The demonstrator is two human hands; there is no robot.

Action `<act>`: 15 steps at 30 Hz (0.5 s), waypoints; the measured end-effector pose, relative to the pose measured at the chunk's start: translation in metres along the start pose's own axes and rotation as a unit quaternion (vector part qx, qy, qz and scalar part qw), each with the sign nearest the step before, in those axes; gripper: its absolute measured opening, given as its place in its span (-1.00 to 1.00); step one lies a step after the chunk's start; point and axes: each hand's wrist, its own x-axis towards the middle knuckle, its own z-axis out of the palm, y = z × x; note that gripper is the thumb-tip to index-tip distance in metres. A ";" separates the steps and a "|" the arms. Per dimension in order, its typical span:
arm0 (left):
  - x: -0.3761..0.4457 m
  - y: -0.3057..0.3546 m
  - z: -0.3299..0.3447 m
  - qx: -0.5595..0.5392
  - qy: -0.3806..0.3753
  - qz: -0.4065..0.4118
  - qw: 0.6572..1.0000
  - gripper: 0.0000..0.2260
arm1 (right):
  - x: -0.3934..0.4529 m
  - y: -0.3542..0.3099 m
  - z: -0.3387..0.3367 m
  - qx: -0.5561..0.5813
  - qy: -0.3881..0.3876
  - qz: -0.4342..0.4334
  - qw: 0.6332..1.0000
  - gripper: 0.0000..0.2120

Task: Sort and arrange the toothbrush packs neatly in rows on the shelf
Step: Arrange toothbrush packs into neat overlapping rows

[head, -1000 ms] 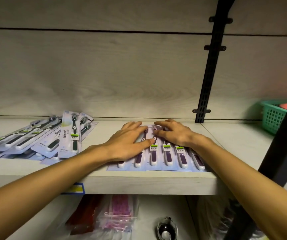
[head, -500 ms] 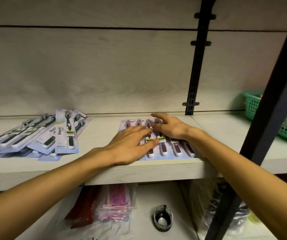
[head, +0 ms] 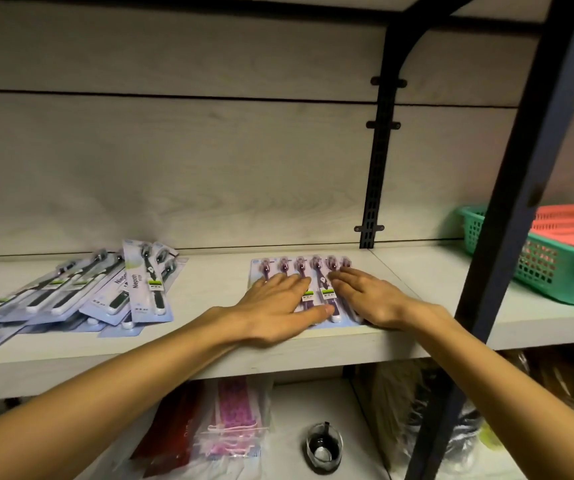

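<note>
Purple toothbrush packs (head: 315,271) lie at the shelf (head: 209,282) front edge; your left hand (head: 275,303) and right hand (head: 368,296) press them, fingers straight.

your shelf (head: 209,355) looks like pale matt wood-grain board, as does the back panel (head: 174,161). the toothbrush packs (head: 313,271) are glossy clear plastic over printed card. the uprights (head: 375,188) look like matt black metal. the green basket (head: 555,271) is moulded plastic mesh.
</note>
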 end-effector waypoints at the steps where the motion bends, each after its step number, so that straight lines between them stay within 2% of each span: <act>1: 0.002 0.002 0.001 -0.021 0.008 0.004 1.000 -0.14 | -0.002 0.003 -0.001 -0.007 -0.003 0.010 1.000 -0.51; 3: 0.004 0.003 0.000 -0.120 0.027 0.004 0.992 -0.12 | -0.005 0.007 -0.004 -0.015 -0.010 0.027 0.999 -0.49; 5: 0.002 -0.001 -0.002 -0.255 0.046 0.010 0.966 -0.23 | -0.008 0.009 -0.006 -0.020 -0.014 0.041 0.999 -0.46; 6: 0.000 -0.006 -0.002 -0.286 0.056 0.025 0.956 -0.30 | -0.010 0.009 -0.007 -0.023 -0.017 0.047 0.998 -0.44; 9: -0.010 -0.020 -0.003 -0.265 0.084 0.055 0.959 -0.38 | -0.017 0.006 -0.008 -0.034 -0.009 0.063 0.997 -0.42; 12: -0.024 -0.041 -0.016 -0.209 0.128 0.059 0.968 -0.39 | -0.024 -0.004 -0.007 -0.034 0.068 0.055 0.996 -0.39; 15: -0.044 -0.072 -0.037 -0.116 0.124 0.044 0.985 -0.46 | -0.026 -0.037 -0.005 -0.021 0.132 0.021 0.991 -0.38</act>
